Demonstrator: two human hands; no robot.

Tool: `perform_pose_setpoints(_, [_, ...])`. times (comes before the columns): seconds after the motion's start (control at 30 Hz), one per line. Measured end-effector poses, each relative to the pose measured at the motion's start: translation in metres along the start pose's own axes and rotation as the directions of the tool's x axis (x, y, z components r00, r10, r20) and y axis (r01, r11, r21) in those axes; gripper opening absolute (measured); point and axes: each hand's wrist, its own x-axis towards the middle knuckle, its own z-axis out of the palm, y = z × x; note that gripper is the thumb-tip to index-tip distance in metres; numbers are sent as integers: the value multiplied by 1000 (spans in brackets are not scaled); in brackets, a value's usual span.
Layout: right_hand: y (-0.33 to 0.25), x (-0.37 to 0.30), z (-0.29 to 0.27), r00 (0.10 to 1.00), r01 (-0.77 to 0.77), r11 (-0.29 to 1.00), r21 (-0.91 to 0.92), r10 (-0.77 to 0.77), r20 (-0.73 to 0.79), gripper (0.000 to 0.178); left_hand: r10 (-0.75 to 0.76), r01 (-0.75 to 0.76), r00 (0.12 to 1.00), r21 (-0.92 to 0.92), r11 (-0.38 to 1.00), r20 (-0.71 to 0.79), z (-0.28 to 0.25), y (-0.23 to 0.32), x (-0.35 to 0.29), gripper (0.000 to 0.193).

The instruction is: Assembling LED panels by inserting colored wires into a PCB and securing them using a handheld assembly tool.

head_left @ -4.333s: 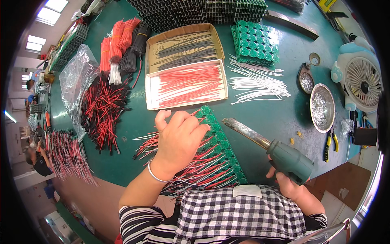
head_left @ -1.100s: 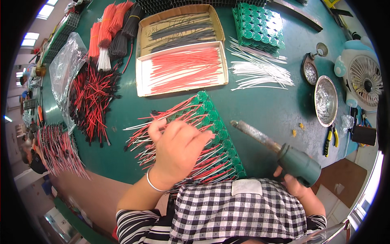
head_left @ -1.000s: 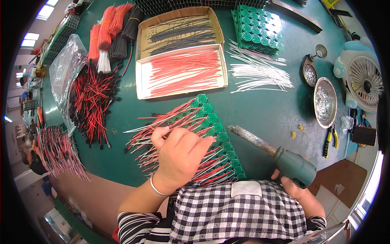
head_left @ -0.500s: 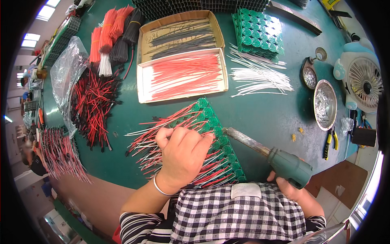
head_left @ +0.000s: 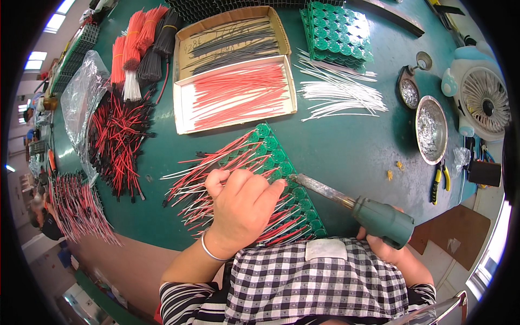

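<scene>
A green circuit-board panel (head_left: 306,205) of round sections lies on the bench before me, with rows of red and white wires (head_left: 203,187) trailing leftward from it. Over these wires, my left hand (head_left: 241,203) is closed in a pinch, its fingertips down at the panel; whatever they hold is hidden. My right hand (head_left: 382,248) is wrapped around the green handle of a soldering iron (head_left: 374,216). The iron's metal tip points left and meets the panel close beside my left fingertips. I cannot tell whether it touches a joint.
Boxed red wires (head_left: 238,97), loose white wires (head_left: 341,95) and stacked green panels (head_left: 336,35) sit beyond. A metal bowl (head_left: 431,130), cutters (head_left: 440,183) and a fan (head_left: 482,97) stand right. Wired bundles (head_left: 122,141) and a plastic bag (head_left: 81,103) lie left.
The soldering iron's tip has come slightly left and down, closer to my left fingertips. My left hand keeps its pinch. The whole view has shifted a little.
</scene>
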Motion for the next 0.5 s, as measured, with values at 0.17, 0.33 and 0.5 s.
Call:
perform_pose_setpoints(0.17, [-1, 5, 1, 999, 50, 998, -33, -49, 10, 31, 7, -6, 1000, -10, 1000, 15, 0, 0, 0, 18])
perform_pose_setpoints(0.33, [0, 5, 2, 997, 75, 993, -89, -74, 13, 23, 7, -7, 1000, -7, 1000, 21, 0, 0, 0, 17])
perform_pose_setpoints(0.5, [-6, 11, 2, 999, 55, 994, -92, -54, 9, 20, 5, -4, 1000, -6, 1000, 23, 1, 1, 1, 18])
